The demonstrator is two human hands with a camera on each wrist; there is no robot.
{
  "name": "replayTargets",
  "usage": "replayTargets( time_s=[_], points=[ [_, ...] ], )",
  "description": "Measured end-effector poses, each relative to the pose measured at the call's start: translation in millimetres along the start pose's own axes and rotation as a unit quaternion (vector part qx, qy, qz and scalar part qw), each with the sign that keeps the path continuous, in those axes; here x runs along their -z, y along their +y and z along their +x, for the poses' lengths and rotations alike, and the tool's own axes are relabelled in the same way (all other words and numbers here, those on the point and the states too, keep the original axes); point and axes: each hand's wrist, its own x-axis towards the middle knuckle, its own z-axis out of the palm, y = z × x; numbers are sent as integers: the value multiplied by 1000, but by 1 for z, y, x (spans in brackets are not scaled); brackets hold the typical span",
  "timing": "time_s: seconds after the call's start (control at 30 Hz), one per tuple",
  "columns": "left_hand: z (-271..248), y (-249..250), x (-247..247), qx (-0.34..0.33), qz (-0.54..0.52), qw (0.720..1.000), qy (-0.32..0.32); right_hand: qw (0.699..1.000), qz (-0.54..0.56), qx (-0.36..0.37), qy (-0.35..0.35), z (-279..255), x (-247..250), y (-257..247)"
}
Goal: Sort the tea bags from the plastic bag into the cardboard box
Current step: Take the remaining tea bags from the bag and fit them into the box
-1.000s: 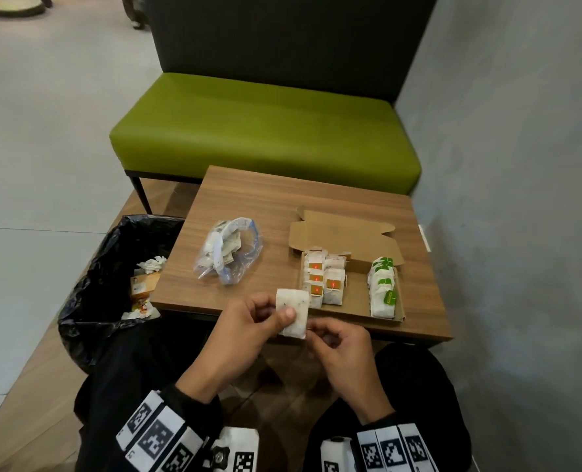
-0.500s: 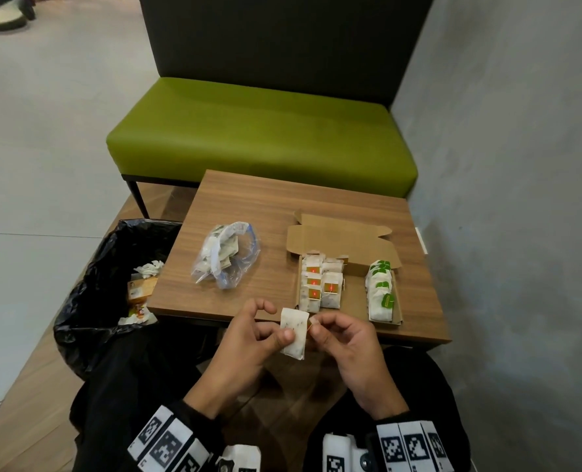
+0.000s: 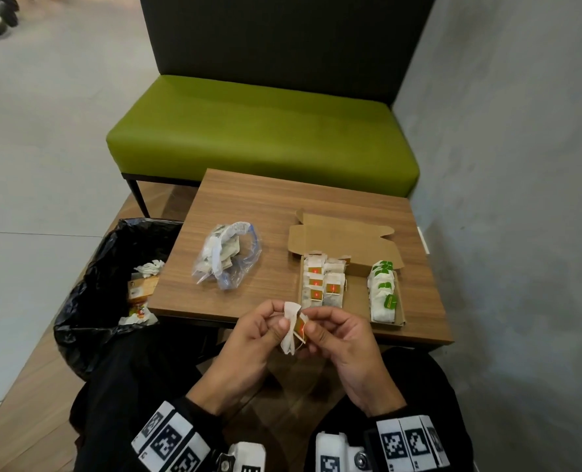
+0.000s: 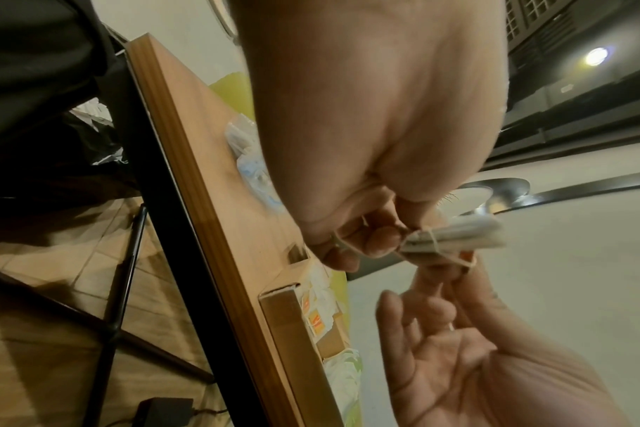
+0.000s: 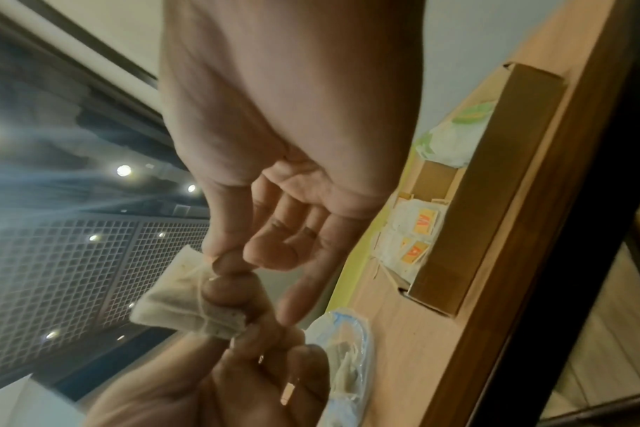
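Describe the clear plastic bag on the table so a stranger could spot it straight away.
Start at the wooden table in front of the green bench. On its left half, beside the black bin, lies the plastic bag, left of the cardboard box. It is the only see-through thing there: crumpled, with a blue strip at its mouth and loose tea bags showing inside.

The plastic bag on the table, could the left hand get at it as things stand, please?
Probably not at once: the left hand pinches a tea bag together with the right hand. The plastic bag lies unobstructed on the table, ahead of that hand.
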Motion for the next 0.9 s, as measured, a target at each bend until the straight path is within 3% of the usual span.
replayTargets(
  time_s=[0.2, 0.33, 0.47, 0.63, 0.7, 0.9],
  points=[
    [4, 1, 0, 42, -33, 999, -11, 996, -82, 39, -6, 5, -6, -1],
    [7, 1, 3, 57, -7, 998, 13, 993, -115, 18, -6, 7, -5, 2],
    [10, -1, 13, 11, 105, 992, 69, 993, -103, 17, 52, 9, -1, 4],
    [12, 0, 12, -8, 221, 975, 21, 986, -140, 27, 83, 14, 8, 11],
    [16, -1, 9, -16, 265, 964, 33, 984, -149, 33, 88, 17, 9, 13],
    [35, -7, -3, -40, 254, 962, 94, 979, -157, 21, 131, 31, 14, 15]
  ],
)
